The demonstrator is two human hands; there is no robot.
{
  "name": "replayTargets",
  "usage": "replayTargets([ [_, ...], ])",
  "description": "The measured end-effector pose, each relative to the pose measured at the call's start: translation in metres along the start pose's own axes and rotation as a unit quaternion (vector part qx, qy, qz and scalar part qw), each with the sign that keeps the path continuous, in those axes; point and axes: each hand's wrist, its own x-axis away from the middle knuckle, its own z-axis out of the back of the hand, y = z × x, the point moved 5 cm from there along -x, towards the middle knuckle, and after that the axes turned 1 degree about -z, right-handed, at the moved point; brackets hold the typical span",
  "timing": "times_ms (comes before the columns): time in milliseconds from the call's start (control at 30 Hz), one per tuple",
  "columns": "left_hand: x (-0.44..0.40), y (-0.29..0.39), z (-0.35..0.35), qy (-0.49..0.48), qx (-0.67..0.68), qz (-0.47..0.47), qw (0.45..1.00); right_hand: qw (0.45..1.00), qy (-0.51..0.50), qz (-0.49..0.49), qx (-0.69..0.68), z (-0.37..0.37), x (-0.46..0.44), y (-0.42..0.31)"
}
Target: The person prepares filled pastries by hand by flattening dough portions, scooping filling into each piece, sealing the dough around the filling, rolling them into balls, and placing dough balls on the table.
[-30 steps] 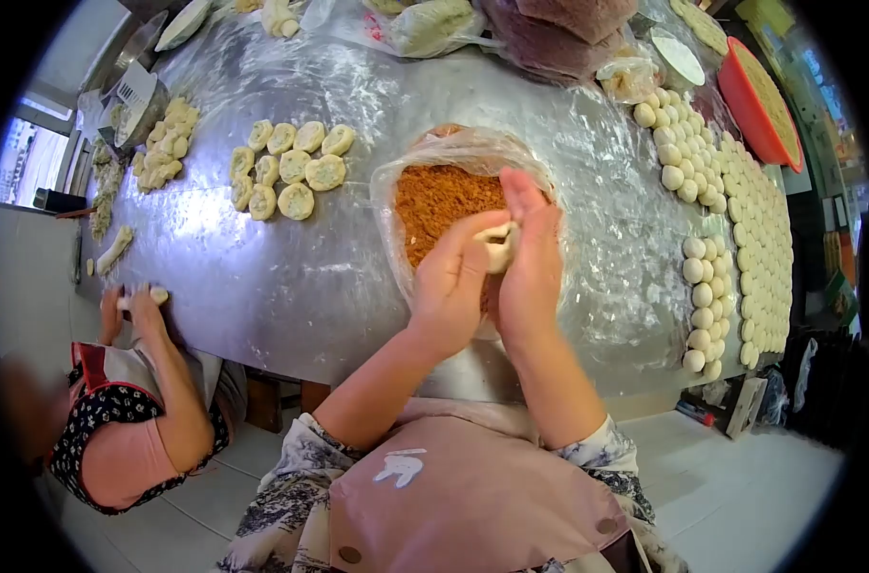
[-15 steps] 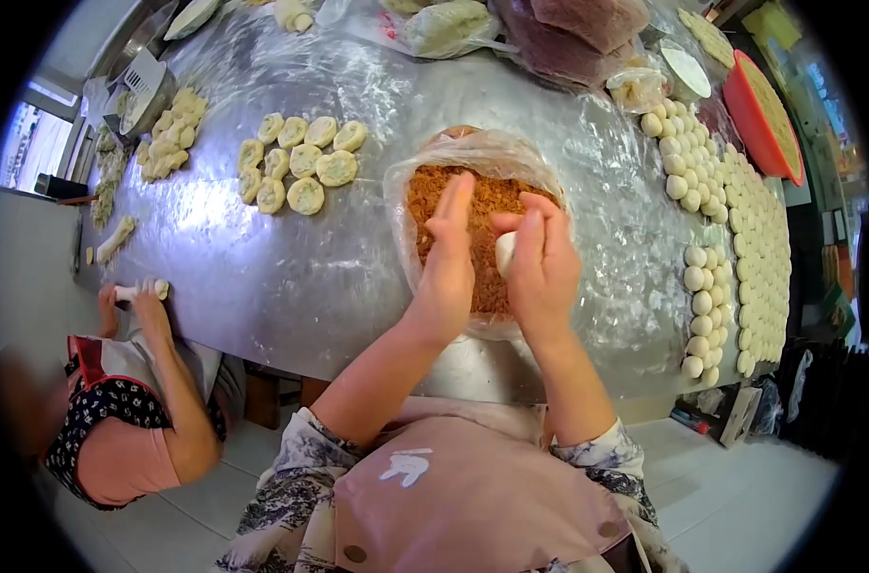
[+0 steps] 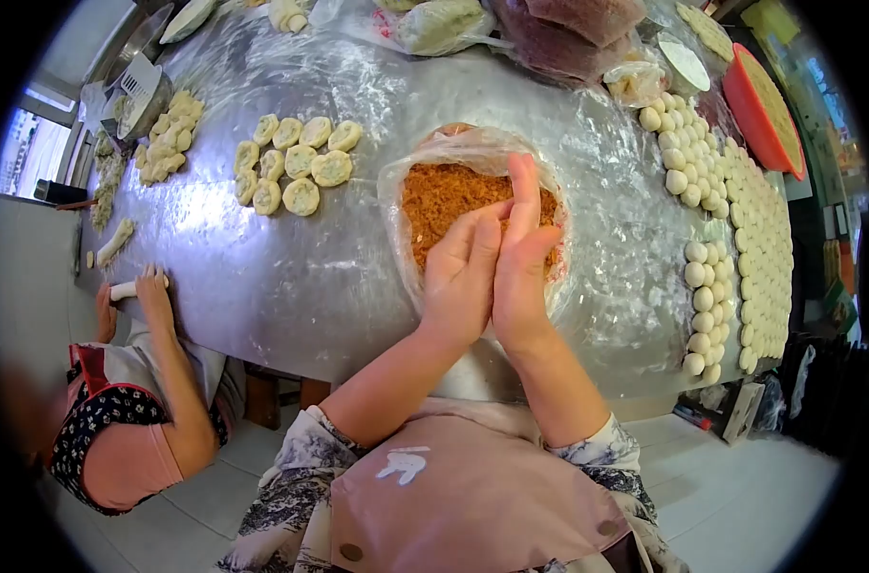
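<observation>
The left hand (image 3: 460, 286), fingers half bent, is pressed against the flat, straight-fingered right hand (image 3: 522, 277); whether anything is held between cannot be told. Beneath both, brown filling (image 3: 444, 202) is held in a clear bag (image 3: 393, 220), whose loose rim might be snagged by a low wrist. The near counter (image 3: 310, 296) edge is crossed by the forearms; rightward, room is left before the dough balls (image 3: 702, 316).
</observation>
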Motion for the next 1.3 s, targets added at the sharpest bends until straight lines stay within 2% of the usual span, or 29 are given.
replayTargets([
  [67, -0.002, 0.000, 0.011, 0.100, -0.011, 0.065, 0.993, 0.990, -0.003, -0.047, -0.132, -0.004, 0.003, 0.014],
  [100, -0.005, 0.002, 0.015, 0.089, 0.025, 0.060, 0.994, 0.978, 0.000, -0.071, -0.197, -0.006, 0.005, 0.021],
  [133, -0.008, 0.003, 0.020, 0.077, 0.061, 0.054, 0.994, 0.978, 0.006, -0.042, -0.203, -0.011, 0.009, 0.021],
  [167, -0.010, 0.004, 0.022, 0.066, 0.099, 0.049, 0.992, 0.985, -0.006, -0.028, -0.172, -0.011, 0.013, 0.023],
  [200, -0.009, 0.013, 0.022, 0.137, 0.106, 0.100, 0.980, 0.990, -0.017, -0.012, -0.140, -0.011, 0.018, 0.025],
  [267, -0.013, 0.019, 0.023, 0.150, 0.140, 0.087, 0.975, 0.997, -0.074, -0.012, -0.002, -0.004, 0.027, 0.037],
  [300, -0.014, 0.020, 0.026, 0.157, 0.156, 0.081, 0.972, 0.998, -0.059, 0.000, 0.004, -0.004, 0.027, 0.038],
  [333, -0.018, 0.014, 0.031, 0.094, 0.102, 0.014, 0.990, 0.999, -0.044, 0.014, 0.008, -0.006, 0.028, 0.039],
  [367, -0.016, 0.004, 0.032, 0.063, 0.181, 0.027, 0.981, 0.999, -0.030, 0.027, 0.013, -0.007, 0.028, 0.039],
  [400, -0.015, 0.011, 0.024, 0.031, 0.259, 0.041, 0.965, 0.999, 0.023, -0.023, 0.044, 0.000, 0.029, 0.037],
  [433, -0.014, 0.015, 0.018, -0.002, 0.334, 0.054, 0.941, 0.998, 0.033, -0.036, 0.030, 0.005, 0.026, 0.031],
  [467, -0.012, 0.016, 0.021, -0.119, 0.403, 0.062, 0.906, 0.999, 0.030, -0.031, 0.013, 0.008, 0.023, 0.034],
  [500, -0.013, 0.011, 0.023, -0.119, 0.321, 0.021, 0.939, 0.999, 0.027, -0.024, -0.003, 0.011, 0.021, 0.036],
  [567, -0.011, 0.006, 0.023, -0.113, 0.151, -0.061, 0.980, 0.987, -0.051, -0.134, -0.079, 0.004, 0.025, 0.046],
  [600, -0.004, 0.000, 0.027, -0.135, 0.108, 0.050, 0.984, 0.971, -0.090, -0.190, -0.115, 0.000, 0.030, 0.051],
  [700, -0.006, -0.004, 0.030, -0.078, 0.128, 0.026, 0.988, 0.988, -0.075, -0.131, -0.024, 0.001, 0.032, 0.042],
  [733, -0.006, -0.005, 0.030, -0.063, 0.137, 0.030, 0.988, 0.995, -0.045, -0.048, 0.079, 0.001, 0.032, 0.036],
  [767, -0.005, -0.005, 0.030, -0.048, 0.145, 0.033, 0.988, 0.996, -0.015, -0.017, 0.092, -0.001, 0.031, 0.036],
  [833, -0.005, 0.002, 0.022, -0.081, 0.232, 0.052, 0.968, 0.991, 0.050, 0.047, 0.117, -0.001, 0.026, 0.034],
  [867, -0.002, 0.013, 0.013, -0.028, 0.333, 0.064, 0.940, 0.992, -0.038, -0.117, 0.011, 0.008, 0.027, 0.038],
  [933, 0.003, 0.013, 0.017, -0.077, 0.118, 0.034, 0.990, 0.971, -0.128, -0.183, -0.087, 0.008, 0.027, 0.045],
  [967, 0.003, 0.011, 0.020, -0.079, 0.096, 0.040, 0.991, 0.952, -0.173, -0.212, -0.136, 0.007, 0.027, 0.048],
  [1033, 0.005, 0.007, 0.026, -0.086, 0.052, 0.053, 0.994, 0.975, -0.156, -0.139, -0.071, 0.010, 0.025, 0.043],
  [1100, 0.000, 0.003, 0.027, -0.065, 0.090, 0.020, 0.994, 0.992, -0.035, 0.022, 0.115, 0.001, 0.028, 0.025],
  [1133, -0.004, 0.005, 0.026, -0.077, 0.080, -0.005, 0.994, 0.995, -0.016, 0.025, 0.095, 0.001, 0.025, 0.026],
  [1167, -0.004, 0.003, 0.025, -0.033, 0.183, 0.014, 0.983, 0.997, 0.003, 0.029, 0.074, 0.002, 0.022, 0.027],
  [1200, -0.003, 0.011, 0.016, 0.012, 0.283, 0.034, 0.958, 0.997, -0.034, -0.069, -0.003, 0.009, 0.023, 0.032],
  [1233, -0.003, 0.013, 0.014, 0.012, 0.284, 0.038, 0.958, 0.980, -0.070, -0.167, -0.082, 0.011, 0.026, 0.038],
  [1300, -0.002, 0.018, 0.010, 0.013, 0.284, 0.046, 0.958, 0.974, -0.101, -0.186, -0.082, 0.010, 0.027, 0.037],
])
